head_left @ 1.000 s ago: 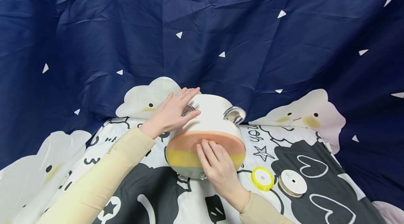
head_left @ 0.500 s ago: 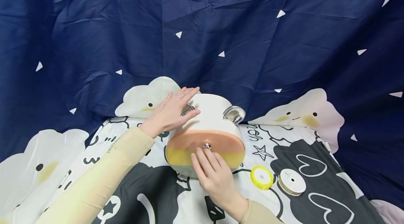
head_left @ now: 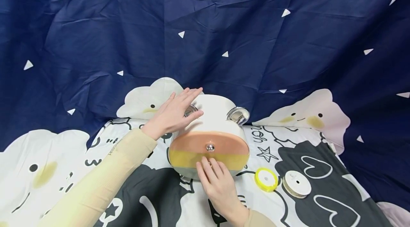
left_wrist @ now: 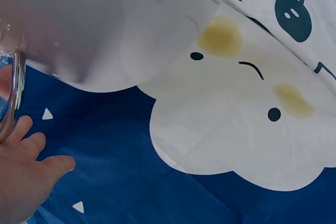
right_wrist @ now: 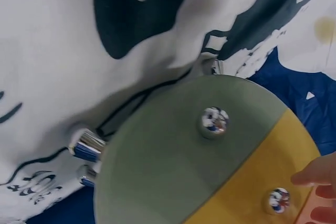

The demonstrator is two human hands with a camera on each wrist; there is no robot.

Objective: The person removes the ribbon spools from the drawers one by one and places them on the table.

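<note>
A small white chest point(head_left: 215, 113) with a rounded front stands on the patterned cloth. Its front has an orange drawer point(head_left: 192, 141), a yellow drawer point(head_left: 182, 158) and a green drawer point(right_wrist: 157, 166), each with a silver knob. My left hand point(head_left: 176, 113), fingers extended, lies by the left silver ear-shaped piece point(head_left: 191, 110) at the chest's top. My right hand point(head_left: 221, 189) is at the yellow drawer, its fingertips beside the yellow drawer's knob point(right_wrist: 279, 200). In the right wrist view a small gap shows between a fingertip and that knob. From the head, the green drawer's knob is hidden behind the right hand.
A yellow-rimmed spool point(head_left: 266, 180) and a white ribbon spool point(head_left: 297, 184) lie right of the chest. The black-and-white cloth point(head_left: 166, 198) covers the surface. Dark blue fabric point(head_left: 205, 42) with white triangles and cloud shapes hangs behind.
My right hand has moved down from the orange drawer to the yellow one, uncovering the orange drawer's knob. The left hand and the chest stay in place.
</note>
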